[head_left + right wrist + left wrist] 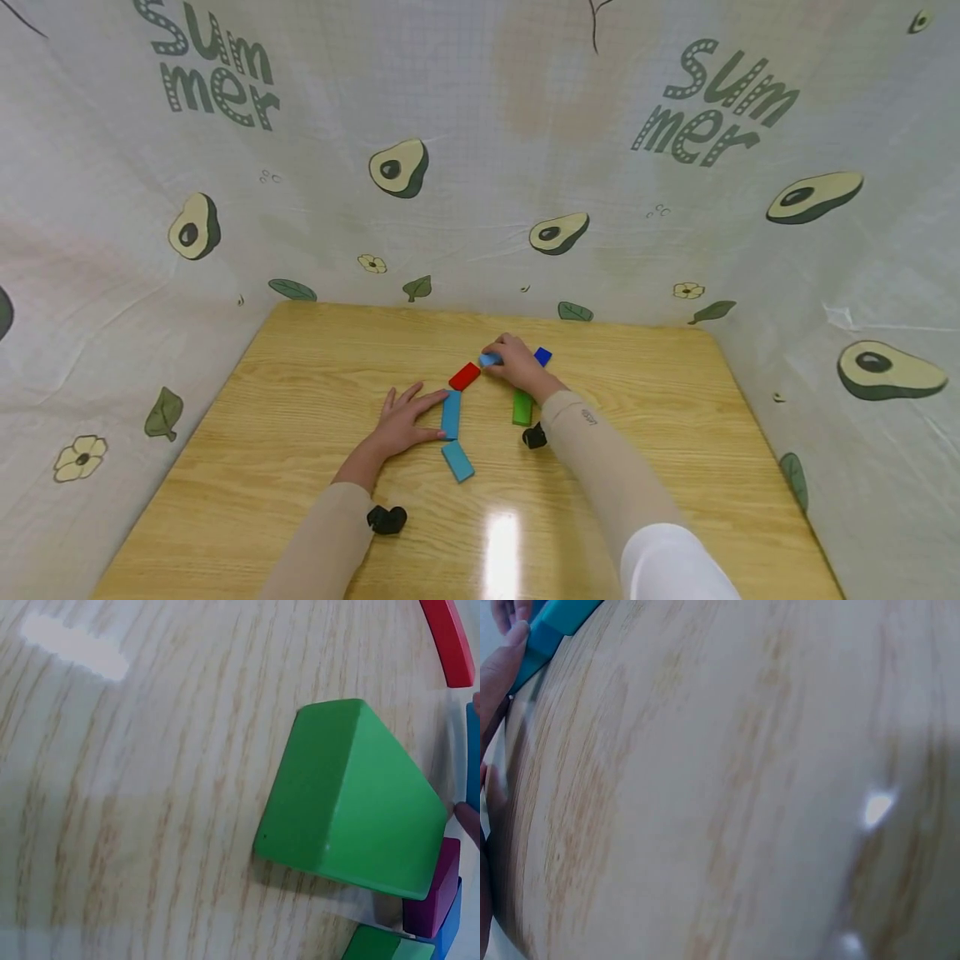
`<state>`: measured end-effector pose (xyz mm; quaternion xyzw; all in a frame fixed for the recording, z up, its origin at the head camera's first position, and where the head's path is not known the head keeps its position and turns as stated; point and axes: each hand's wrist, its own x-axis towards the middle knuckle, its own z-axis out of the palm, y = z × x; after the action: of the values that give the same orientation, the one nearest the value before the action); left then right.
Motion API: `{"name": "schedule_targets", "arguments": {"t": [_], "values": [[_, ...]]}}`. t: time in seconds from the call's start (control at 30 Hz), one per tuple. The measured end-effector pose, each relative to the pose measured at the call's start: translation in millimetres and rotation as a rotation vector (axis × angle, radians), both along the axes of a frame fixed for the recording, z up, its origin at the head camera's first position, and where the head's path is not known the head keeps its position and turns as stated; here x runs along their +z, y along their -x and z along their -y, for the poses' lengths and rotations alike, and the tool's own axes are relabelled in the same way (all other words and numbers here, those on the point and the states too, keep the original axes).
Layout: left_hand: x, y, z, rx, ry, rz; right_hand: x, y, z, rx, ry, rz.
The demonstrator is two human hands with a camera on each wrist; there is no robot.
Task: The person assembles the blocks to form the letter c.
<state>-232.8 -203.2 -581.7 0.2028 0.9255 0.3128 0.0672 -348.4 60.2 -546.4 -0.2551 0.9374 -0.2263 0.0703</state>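
My right hand (pixel 517 364) pinches a small light blue block (pixel 490 359) between thumb and fingers, close beside the red block (pixel 465 376). In the right wrist view, fingertips show at that blue block (pixel 472 757) on the right edge. My left hand (pixel 401 427) lies with fingers spread on the table, index finger and thumb touching the left side of a long light blue block (pixel 451 414) near its two ends. A shorter light blue block (pixel 457 461) lies just below it, angled. Together the red and light blue blocks form a curved line.
Under my right forearm lies a green block (pixel 522 408); a dark blue block (pixel 543 357) sits behind the wrist. The right wrist view also shows a purple block (pixel 433 889) and a second green block (pixel 386 943). A printed cloth (pixel 480 283) borders the wooden table (pixel 337 350).
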Motion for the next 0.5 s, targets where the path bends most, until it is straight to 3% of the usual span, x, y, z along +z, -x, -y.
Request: {"name": "schedule_targets", "arguments": {"t": [0.5], "values": [[-1.9,1.1,0.5,-0.005,-0.008,0.0,-7.5,-0.4,-0.3,-0.01,-0.015,0.008]]}}
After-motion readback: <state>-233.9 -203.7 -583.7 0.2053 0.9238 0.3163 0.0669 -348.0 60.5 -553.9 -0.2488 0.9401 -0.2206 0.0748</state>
